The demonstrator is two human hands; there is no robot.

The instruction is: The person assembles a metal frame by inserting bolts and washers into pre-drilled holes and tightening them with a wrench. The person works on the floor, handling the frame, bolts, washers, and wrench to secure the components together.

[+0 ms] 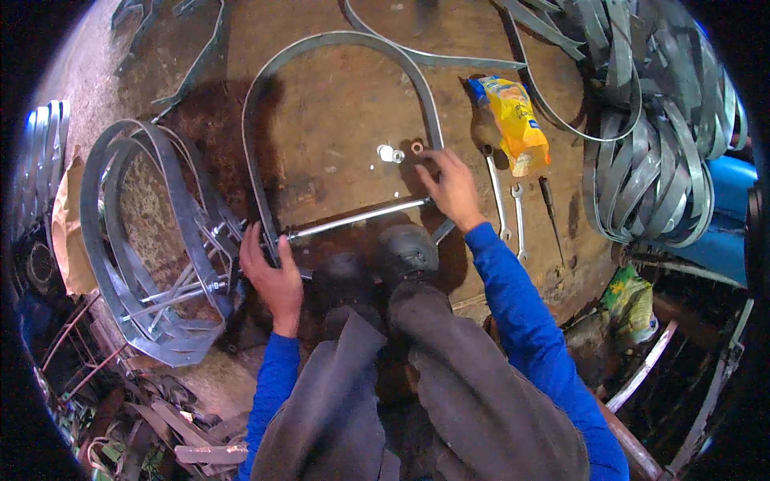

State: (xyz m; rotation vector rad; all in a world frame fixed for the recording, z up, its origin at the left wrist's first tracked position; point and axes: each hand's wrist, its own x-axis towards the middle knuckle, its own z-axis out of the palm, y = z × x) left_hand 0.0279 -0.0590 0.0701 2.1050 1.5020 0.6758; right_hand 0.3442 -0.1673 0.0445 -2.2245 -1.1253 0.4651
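A flat metal strap (pixel 253 144) bent into a wide arch lies in front of me, with a shiny threaded rod (pixel 361 216) across its two ends. My left hand (pixel 275 279) is at the arch's left end, thumb and fingers on either side of the strap by the rod's end. Over the right leg of the arch is my right hand (pixel 453 188), its thumb and fingers apart, partly covering the strap. Close to its fingertips lie a copper-coloured ring (pixel 417 147), a small metal nut (pixel 398 156) and a white round piece (pixel 385 152).
Bent strap hoops with rods (pixel 92 200) are stacked at left. To the right lie a yellow plastic bag (pixel 517 128), two wrenches (pixel 519 220) and a screwdriver (pixel 550 210). Coiled metal straps (pixel 658 176) pile up far right. My shoes (pixel 407 250) stand just below the rod.
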